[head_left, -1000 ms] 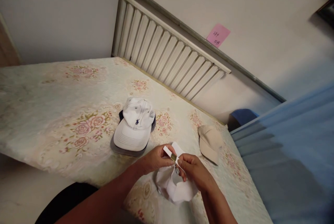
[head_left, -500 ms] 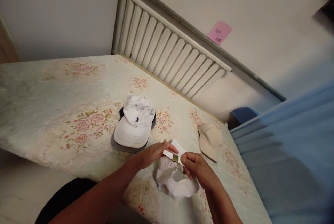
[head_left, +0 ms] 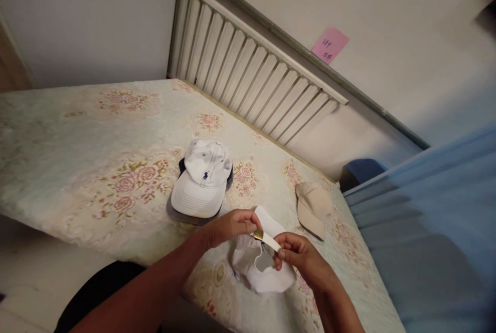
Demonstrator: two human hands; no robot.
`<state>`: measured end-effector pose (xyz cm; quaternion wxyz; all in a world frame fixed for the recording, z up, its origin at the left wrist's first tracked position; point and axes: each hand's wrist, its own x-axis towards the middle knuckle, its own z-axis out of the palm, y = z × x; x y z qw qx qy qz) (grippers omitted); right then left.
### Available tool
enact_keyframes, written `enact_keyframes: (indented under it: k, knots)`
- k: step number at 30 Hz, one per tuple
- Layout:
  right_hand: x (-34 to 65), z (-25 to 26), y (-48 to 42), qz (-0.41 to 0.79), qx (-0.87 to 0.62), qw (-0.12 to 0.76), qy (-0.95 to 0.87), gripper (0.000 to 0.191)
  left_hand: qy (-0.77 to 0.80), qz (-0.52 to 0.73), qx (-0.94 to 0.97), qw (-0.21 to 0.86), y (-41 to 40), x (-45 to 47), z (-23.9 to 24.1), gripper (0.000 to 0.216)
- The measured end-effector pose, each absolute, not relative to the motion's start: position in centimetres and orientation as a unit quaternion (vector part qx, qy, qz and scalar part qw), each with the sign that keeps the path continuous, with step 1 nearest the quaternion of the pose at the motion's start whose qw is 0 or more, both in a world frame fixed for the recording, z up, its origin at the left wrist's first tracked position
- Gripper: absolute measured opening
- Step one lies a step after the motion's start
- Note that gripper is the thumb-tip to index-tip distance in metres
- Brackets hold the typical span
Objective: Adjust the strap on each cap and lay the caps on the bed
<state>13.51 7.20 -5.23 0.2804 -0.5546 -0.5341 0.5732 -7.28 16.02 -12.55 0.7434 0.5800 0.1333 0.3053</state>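
Note:
A white baseball cap [head_left: 267, 280] lies on the floral tablecloth with its back opening towards me. Its white strap [head_left: 271, 241] runs through a brass-coloured buckle [head_left: 258, 235] above the opening. My left hand [head_left: 238, 223] pinches the strap at the buckle, thumb and fingers pressed together. At the strap's other side, my right hand [head_left: 300, 256] grips it between thumb and fingers. Up and to the left sits a white cap with a navy horse-rider logo [head_left: 203, 183], stacked on darker caps. A beige cap [head_left: 312, 208] rests to the right of my hands.
The floral tablecloth [head_left: 89, 141] covers the table, whose front edge slants below my arms. A white radiator [head_left: 248, 64] stands along the far side. On the right hangs a blue curtain [head_left: 434, 219], with a dark blue item [head_left: 362, 172] behind its edge. A black rounded object [head_left: 96, 297] is at lower left.
The buckle has shifted left to my left fingertips. My right hand has moved slightly right and down along the strap, and more strap shows between the hands.

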Motion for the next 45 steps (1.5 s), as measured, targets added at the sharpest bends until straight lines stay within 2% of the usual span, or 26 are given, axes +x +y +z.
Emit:
enact_keyframes:
  k: [15,21,30,34,38,41,45]
  knots:
    - [13.1,-5.6,7.2,0.614,-0.545,0.319,-0.474,0.032,0.115,0.271,0.584,0.756,16.3,-7.9,-12.0,0.024]
    - [12.9,-5.6,7.1,0.607,-0.554,0.289,-0.491,0.031,0.104,0.219,0.617,0.749,16.6,-8.3,-12.0,0.025]
    - [12.0,-4.9,7.0,0.574,-0.583,0.232,-0.526,0.028,0.088,0.213,0.596,0.769,16.3,-8.0,-12.4,0.025]
    - [9.7,-3.8,6.8,0.516,-0.607,0.217,-0.564,0.021,0.088,0.209,0.577,0.784,16.2,-7.7,-12.8,0.027]
    - [7.5,-3.8,5.9,0.356,-0.66,0.231,-0.62,0.007,0.094,0.226,0.563,0.789,16.2,-7.6,-13.1,0.026]
    - [6.4,-4.5,5.1,0.247,-0.683,0.23,-0.648,0.011,0.098,0.23,0.562,0.788,16.2,-7.6,-13.1,0.028]
    - [5.8,-5.4,4.5,0.184,-0.665,0.227,-0.687,0.013,0.1,0.23,0.564,0.787,16.1,-7.6,-12.9,0.029]
